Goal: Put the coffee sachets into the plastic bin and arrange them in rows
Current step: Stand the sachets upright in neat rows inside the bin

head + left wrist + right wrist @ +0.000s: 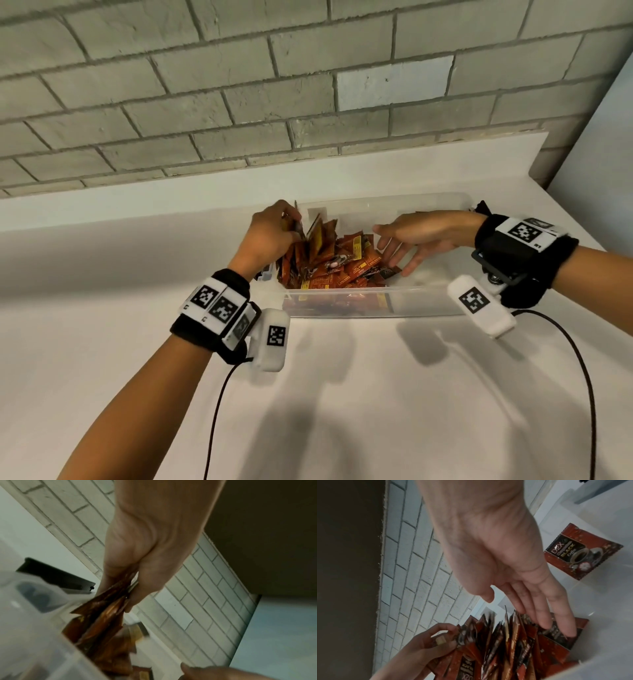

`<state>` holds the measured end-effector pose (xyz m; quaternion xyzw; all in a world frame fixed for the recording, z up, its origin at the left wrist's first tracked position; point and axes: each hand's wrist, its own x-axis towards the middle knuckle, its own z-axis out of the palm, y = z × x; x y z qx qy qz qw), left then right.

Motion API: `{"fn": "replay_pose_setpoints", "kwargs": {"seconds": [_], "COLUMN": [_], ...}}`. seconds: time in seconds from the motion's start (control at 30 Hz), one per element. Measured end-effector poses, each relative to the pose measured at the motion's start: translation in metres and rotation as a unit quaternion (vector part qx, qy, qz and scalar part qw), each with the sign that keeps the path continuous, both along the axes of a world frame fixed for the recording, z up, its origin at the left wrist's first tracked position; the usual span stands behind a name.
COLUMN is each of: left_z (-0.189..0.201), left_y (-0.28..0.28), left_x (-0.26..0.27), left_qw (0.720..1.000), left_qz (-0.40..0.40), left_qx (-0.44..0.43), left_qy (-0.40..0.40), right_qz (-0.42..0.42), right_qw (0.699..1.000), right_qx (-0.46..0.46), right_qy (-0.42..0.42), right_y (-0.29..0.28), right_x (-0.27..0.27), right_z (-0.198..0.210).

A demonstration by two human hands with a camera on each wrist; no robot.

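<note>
A clear plastic bin [376, 303] stands on the white counter, with several red-brown coffee sachets [342, 267] heaped in its left half. At the bin's left end, my left hand [291, 229] grips a bunch of upright sachets [102, 615] between thumb and fingers. My right hand [394, 253] reaches in from the right with fingers straight and spread. Its fingertips [570, 632] touch a flat sachet [563, 641] at the heap's right edge. One single sachet [580, 553] lies apart to the right; I cannot tell whether it is inside the bin.
A grey brick wall [239, 102] rises behind the counter's low white back edge [137, 205]. A pale wall [599, 154] closes the right side. Black cables [582, 377] hang from both wrist cameras over the bare counter [342, 411] in front of the bin.
</note>
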<state>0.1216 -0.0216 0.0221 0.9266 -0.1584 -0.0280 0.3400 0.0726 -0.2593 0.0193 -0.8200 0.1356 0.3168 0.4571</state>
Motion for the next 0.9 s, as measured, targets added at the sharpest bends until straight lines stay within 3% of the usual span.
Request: {"fn": "replay_pose_setpoints", "kwargs": {"seconds": [0.17, 0.33, 0.5, 0.57, 0.63, 0.7, 0.9], "left_z": [0.02, 0.03, 0.026, 0.022, 0.017, 0.015, 0.0], "left_y": [0.014, 0.019, 0.004, -0.005, -0.014, -0.02, -0.031], "left_x": [-0.002, -0.002, -0.009, -0.013, -0.017, -0.021, -0.026], "left_qw": [0.987, 0.941, 0.86, 0.825, 0.799, 0.791, 0.748], "left_qz": [0.055, 0.088, 0.118, 0.118, 0.1, 0.088, 0.061], "left_qx": [-0.152, -0.322, -0.467, -0.511, -0.543, -0.544, -0.566], "left_qy": [-0.005, 0.049, 0.168, 0.208, 0.239, 0.266, 0.342], "right_qz": [0.006, 0.041, 0.022, 0.015, -0.02, -0.057, -0.065], "right_qw": [0.998, 0.981, 0.98, 0.974, 0.968, 0.963, 0.959], "right_qx": [-0.028, -0.068, 0.164, 0.208, 0.229, 0.241, 0.245], "right_qy": [-0.059, -0.175, -0.107, -0.091, -0.1, -0.11, -0.128], "right_y": [-0.003, 0.006, 0.036, 0.048, 0.054, 0.056, 0.058], "right_x": [0.002, 0.005, 0.01, 0.01, 0.01, 0.012, 0.019], "right_z": [0.009, 0.023, 0.035, 0.039, 0.037, 0.034, 0.036]}}
